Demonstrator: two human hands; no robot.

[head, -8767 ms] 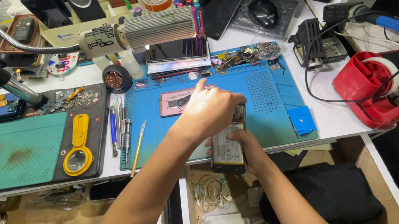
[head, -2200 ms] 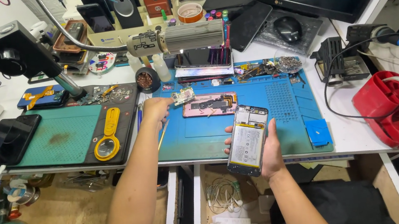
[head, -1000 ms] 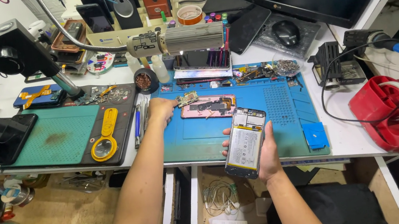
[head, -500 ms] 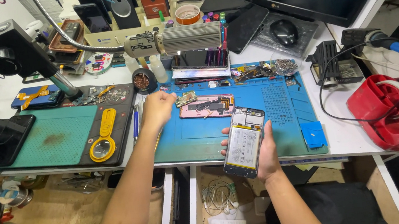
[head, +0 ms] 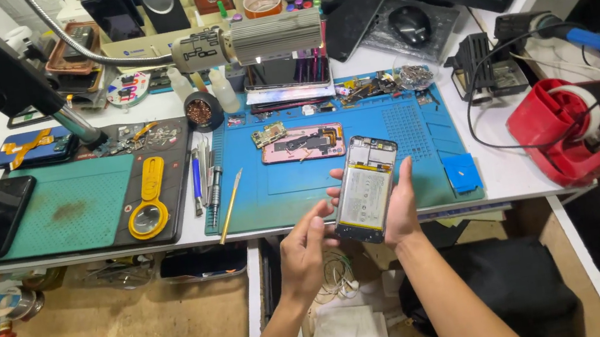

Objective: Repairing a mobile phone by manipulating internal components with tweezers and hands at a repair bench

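1. Right now your right hand (head: 399, 213) grips the opened phone (head: 367, 187) from below and its right side, fingers wrapped on the edge, battery side up — keep that cradle firm, it hangs just off the front edge of the table (head: 520, 173) with nothing under it.
2. Your left hand (head: 302, 248) sits at the phone's lower left, fingers loosely curled, fingertips touching or just off the edge — I can't tell if it pinches anything. Work with fingertips only, no levering on the battery.
3. Bring the phone back over the blue mat (head: 294, 185) before you pry or lift; a dropped part then lands on the mat, not in the open drawer below.
4. Mind the thin pry tool (head: 230, 206) lying on the mat's left side, near your left hand — pick it up by the handle.
5. Farther back, the pink phone frame (head: 302, 145) lies flat mid-mat with a small board just beside it; keep your elbows clear of those loose parts.
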